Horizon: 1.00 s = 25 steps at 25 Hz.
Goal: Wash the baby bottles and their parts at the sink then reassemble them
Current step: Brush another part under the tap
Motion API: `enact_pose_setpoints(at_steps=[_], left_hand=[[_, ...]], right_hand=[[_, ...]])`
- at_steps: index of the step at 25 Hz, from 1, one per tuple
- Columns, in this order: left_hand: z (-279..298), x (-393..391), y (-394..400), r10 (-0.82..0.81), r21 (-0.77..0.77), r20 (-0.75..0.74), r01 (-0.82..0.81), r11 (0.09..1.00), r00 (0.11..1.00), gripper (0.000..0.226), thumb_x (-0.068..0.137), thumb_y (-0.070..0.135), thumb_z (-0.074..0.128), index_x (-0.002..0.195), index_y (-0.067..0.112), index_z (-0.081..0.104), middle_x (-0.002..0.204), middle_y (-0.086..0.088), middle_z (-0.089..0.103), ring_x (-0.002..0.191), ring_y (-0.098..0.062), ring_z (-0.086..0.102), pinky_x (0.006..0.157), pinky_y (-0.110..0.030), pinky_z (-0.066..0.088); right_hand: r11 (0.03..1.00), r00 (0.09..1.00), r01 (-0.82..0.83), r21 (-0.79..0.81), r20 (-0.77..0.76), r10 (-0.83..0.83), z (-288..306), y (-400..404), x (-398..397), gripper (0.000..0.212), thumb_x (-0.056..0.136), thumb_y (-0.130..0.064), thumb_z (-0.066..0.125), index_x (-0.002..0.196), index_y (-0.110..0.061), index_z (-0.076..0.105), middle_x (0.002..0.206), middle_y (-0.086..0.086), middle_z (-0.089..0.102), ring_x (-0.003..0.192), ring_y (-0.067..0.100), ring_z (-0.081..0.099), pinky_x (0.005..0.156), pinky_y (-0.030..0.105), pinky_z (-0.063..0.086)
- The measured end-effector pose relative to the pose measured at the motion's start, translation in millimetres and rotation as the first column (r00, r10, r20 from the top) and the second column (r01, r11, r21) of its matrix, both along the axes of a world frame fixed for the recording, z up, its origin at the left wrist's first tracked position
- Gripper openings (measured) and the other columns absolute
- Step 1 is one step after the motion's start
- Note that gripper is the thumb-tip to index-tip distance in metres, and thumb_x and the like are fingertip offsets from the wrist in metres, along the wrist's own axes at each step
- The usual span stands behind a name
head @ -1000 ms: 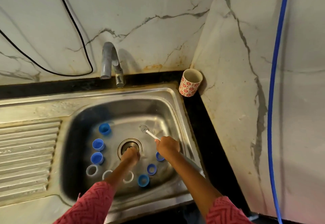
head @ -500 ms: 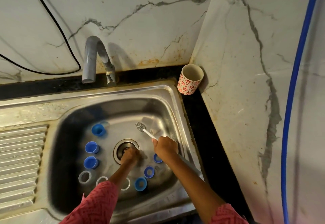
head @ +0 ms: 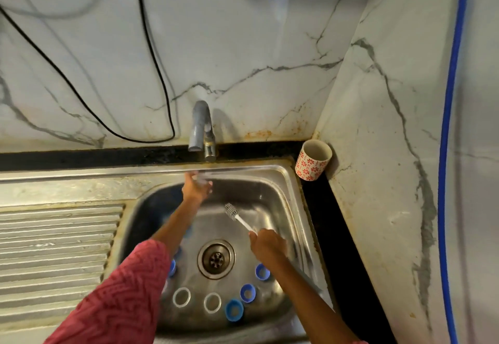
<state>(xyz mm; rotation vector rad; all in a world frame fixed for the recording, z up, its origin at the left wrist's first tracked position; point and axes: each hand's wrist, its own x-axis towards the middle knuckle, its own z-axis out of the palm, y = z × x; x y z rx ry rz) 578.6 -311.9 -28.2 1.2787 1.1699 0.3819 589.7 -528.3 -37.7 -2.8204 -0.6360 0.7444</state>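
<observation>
White-handled brush [head: 239, 218] juts from the gripping right hand [head: 267, 243]; left hand [head: 195, 187] pinches something blurred.

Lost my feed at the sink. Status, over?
Left hand up under the tap, holding something small, unclear what. Right hand grips the brush. Caps and rings lie in the basin. Nothing blocking.

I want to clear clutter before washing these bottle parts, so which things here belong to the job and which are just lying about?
For the job: brush in right hand, blue caps, white rings, tap, sink, left hand.

Lying about: floral cup, black cable, blue hose.
</observation>
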Motion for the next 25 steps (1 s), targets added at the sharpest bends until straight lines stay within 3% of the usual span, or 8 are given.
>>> enact_pose_setpoints(at_steps=[3,6,12,16,19,21,23,25], left_hand=[[34.4,30.6,30.1,-0.184,0.296,-0.173,0.229,0.927,0.968,0.038,0.085,0.039,0.065,0.099,0.003,0.063,0.088,-0.017,0.062,0.081,-0.03,0.061,0.07,-0.033,0.047],[42.3,46.0,37.2,-0.167,0.261,-0.265,0.238,0.935,0.95,0.072,0.084,0.057,0.056,0.11,-0.009,0.061,0.106,-0.025,0.065,0.102,-0.039,0.061,0.084,-0.041,0.051],[38.6,55.1,36.6,-0.123,0.282,-0.278,0.203,0.938,0.953,0.06,0.089,0.05,0.052,0.109,-0.006,0.061,0.109,-0.021,0.063,0.098,-0.036,0.061,0.079,-0.039,0.05],[43.3,47.9,39.4,-0.136,0.242,-0.288,0.209,0.947,0.948,0.036,0.096,0.021,0.05,0.116,-0.008,0.056,0.117,-0.022,0.059,0.108,-0.038,0.057,0.088,-0.04,0.046],[37.4,37.4,41.4,-0.163,0.056,-0.064,0.167,0.984,0.985,0.021,0.097,0.016,0.048,0.088,0.003,0.061,0.089,-0.016,0.06,0.074,-0.026,0.058,0.065,-0.031,0.046],[20.6,21.2,31.2,-0.219,-0.082,-0.012,0.217,0.973,0.976,0.026,0.097,0.016,0.046,0.073,0.01,0.055,0.067,-0.008,0.05,0.055,-0.016,0.045,0.052,-0.025,0.037],[-7.1,-2.5,13.7,-0.362,-0.166,-0.086,0.345,0.924,0.928,0.025,0.095,0.003,0.047,0.071,0.005,0.056,0.06,-0.007,0.047,0.05,-0.015,0.041,0.048,-0.024,0.034],[-25.9,-25.2,-3.0,-0.428,-0.221,-0.082,0.402,0.889,0.9,0.012,0.091,-0.005,0.05,0.085,0.001,0.059,0.06,-0.008,0.051,0.045,-0.013,0.043,0.044,-0.022,0.036]], right_hand=[[1.0,1.0,-0.018,0.013,0.016,0.017,6.4,12.4,-6.7,0.05,0.101,-0.042,0.027,0.122,-0.008,0.056,0.122,0.011,0.061,0.114,0.027,0.056,0.09,0.031,0.043],[1.0,1.0,0.001,0.024,0.022,-0.001,8.4,19.1,-13.2,0.05,0.101,-0.043,0.028,0.122,-0.008,0.056,0.123,0.01,0.061,0.115,0.027,0.056,0.091,0.03,0.043],[0.997,0.997,0.073,0.018,0.029,-0.074,12.7,25.2,-13.0,0.05,0.101,-0.043,0.027,0.122,-0.008,0.056,0.122,0.01,0.06,0.114,0.028,0.055,0.09,0.032,0.043],[0.996,0.996,0.085,0.007,0.032,-0.085,13.0,34.5,-14.2,0.051,0.101,-0.043,0.026,0.123,-0.007,0.055,0.122,0.011,0.06,0.113,0.029,0.056,0.09,0.034,0.044],[0.995,0.994,0.1,0.006,0.033,-0.101,17.3,42.2,-17.0,0.052,0.101,-0.043,0.025,0.123,-0.007,0.054,0.123,0.012,0.059,0.114,0.029,0.056,0.091,0.034,0.043],[0.992,0.992,0.126,0.006,0.027,-0.126,17.5,43.4,-18.7,0.052,0.101,-0.044,0.025,0.122,-0.007,0.055,0.122,0.011,0.06,0.112,0.028,0.057,0.089,0.033,0.044],[0.989,0.988,0.149,-0.007,0.03,-0.148,16.7,40.5,-21.2,0.051,0.101,-0.043,0.026,0.121,-0.007,0.056,0.122,0.011,0.061,0.111,0.028,0.057,0.088,0.032,0.044],[0.986,0.986,0.165,-0.023,0.038,-0.164,15.7,35.1,-24.8,0.049,0.101,-0.043,0.028,0.12,-0.008,0.057,0.121,0.01,0.061,0.111,0.027,0.058,0.087,0.031,0.044]])
